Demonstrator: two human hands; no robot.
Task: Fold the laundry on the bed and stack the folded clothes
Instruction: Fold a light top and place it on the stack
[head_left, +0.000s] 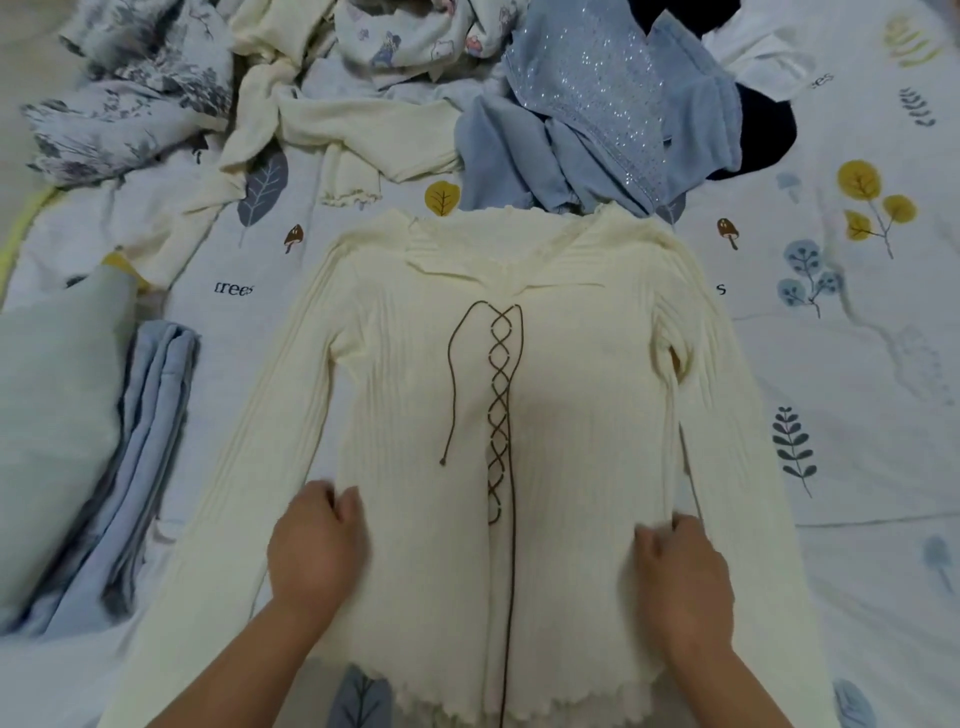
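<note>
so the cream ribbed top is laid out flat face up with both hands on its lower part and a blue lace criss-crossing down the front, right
Not quite: the lace is brown, not blue. The head view shows the cream ribbed top spread flat, face up, on the bed sheet, with the left hand and the right hand both resting on its lower part.

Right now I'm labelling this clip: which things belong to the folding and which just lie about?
In the job: cream laced top, left hand, right hand, blue folded stack, unfolded heap.
Lying about: leaf-print sheet, pale green pillow.
</note>
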